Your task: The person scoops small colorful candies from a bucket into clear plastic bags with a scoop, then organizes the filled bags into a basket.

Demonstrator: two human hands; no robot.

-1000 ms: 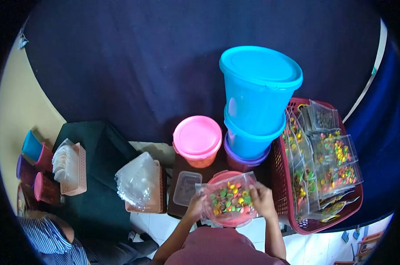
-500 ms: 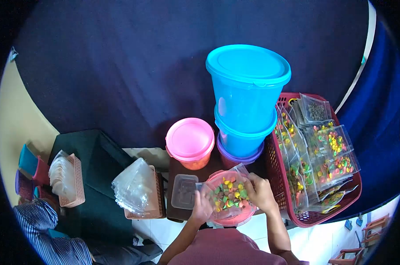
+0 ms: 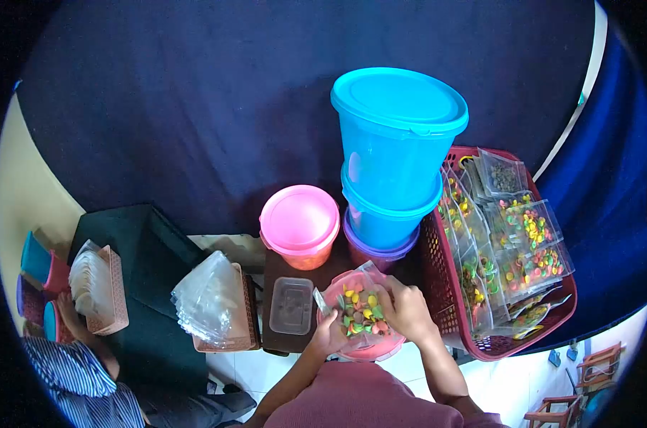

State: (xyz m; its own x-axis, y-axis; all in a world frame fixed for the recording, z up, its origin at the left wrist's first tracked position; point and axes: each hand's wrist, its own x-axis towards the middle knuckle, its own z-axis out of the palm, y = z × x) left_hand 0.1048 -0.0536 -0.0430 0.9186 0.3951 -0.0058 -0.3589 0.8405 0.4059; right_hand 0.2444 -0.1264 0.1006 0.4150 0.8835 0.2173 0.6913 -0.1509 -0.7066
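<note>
Between my hands is a clear plastic bag (image 3: 362, 310) with small round yellow, green, pink and brown pieces in it. My left hand (image 3: 328, 337) is closed on its left edge, thumb to the front. On the upper right side, my right hand (image 3: 407, 312) grips the bag with bent fingers. Beneath the bag is a pink tub (image 3: 382, 351), mostly hidden by the bag and my hands. A shallow clear plastic box (image 3: 292, 307) lies just left of my left hand.
Blue lidded tubs (image 3: 398, 150) are stacked behind my hands, beside a pink lidded tub (image 3: 299, 227). At right, a dark red basket (image 3: 473, 349) holds filled bags. Empty bags (image 3: 209, 296) lie in a basket at left. A co-worker's hand (image 3: 68, 314) is near coloured cups (image 3: 34, 257).
The view has shifted slightly. My left hand's fingers have curled in on the bag, and my right hand has moved a little left. The co-worker's arm now reaches toward the cups.
</note>
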